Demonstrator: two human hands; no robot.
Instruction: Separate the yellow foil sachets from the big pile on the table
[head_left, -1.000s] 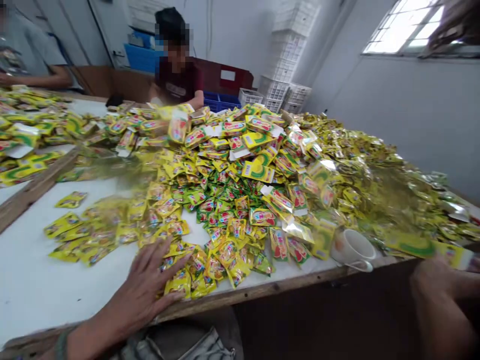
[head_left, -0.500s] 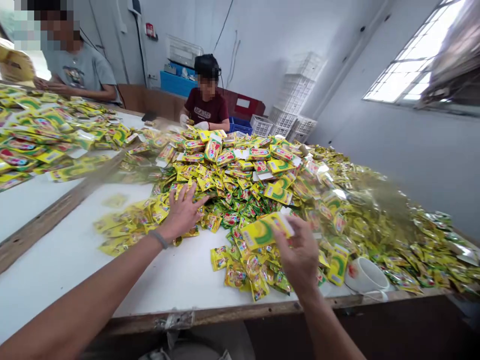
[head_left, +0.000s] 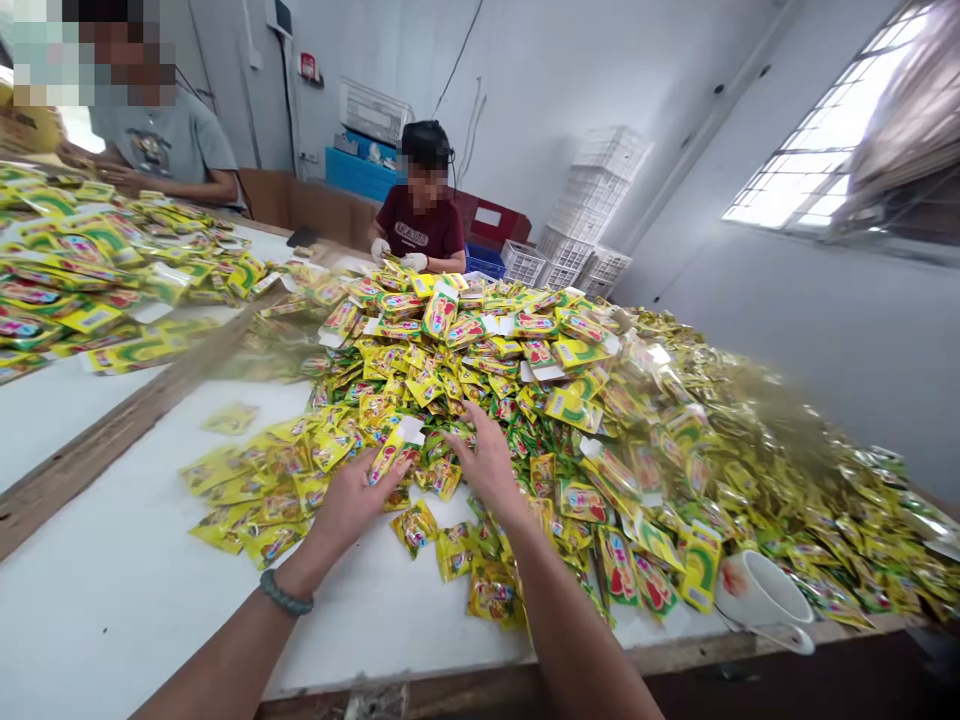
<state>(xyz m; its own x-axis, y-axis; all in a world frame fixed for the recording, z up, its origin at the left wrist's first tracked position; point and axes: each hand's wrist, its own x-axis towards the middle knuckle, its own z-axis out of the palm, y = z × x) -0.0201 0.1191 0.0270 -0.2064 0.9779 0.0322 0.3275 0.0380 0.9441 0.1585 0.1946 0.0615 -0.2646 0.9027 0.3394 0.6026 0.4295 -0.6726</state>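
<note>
A big heap of small yellow, green and red sachets (head_left: 480,400) covers the white table (head_left: 112,610). My left hand (head_left: 352,500) is at the heap's near edge, its fingers closed on a flat yellow pack (head_left: 396,450) with a white end. Just to its right, my right hand (head_left: 487,462) lies on the sachets with fingers spread, the fingertips digging into the heap beside that pack. Loose sachets (head_left: 247,480) lie scattered left of my left hand, and more (head_left: 487,580) lie under my right forearm.
A white cup (head_left: 761,592) lies on its side at the table's front right edge. A wooden strip (head_left: 112,440) divides off a second heap (head_left: 75,260) at left. One person in a maroon shirt (head_left: 420,225) and another in grey (head_left: 161,140) work at the far side. White crates (head_left: 600,180) are stacked behind.
My right hand, which held a yellow pack up half a second ago, has dropped onto the heap. My left hand has pulled back toward me and now grips a yellow pack.
</note>
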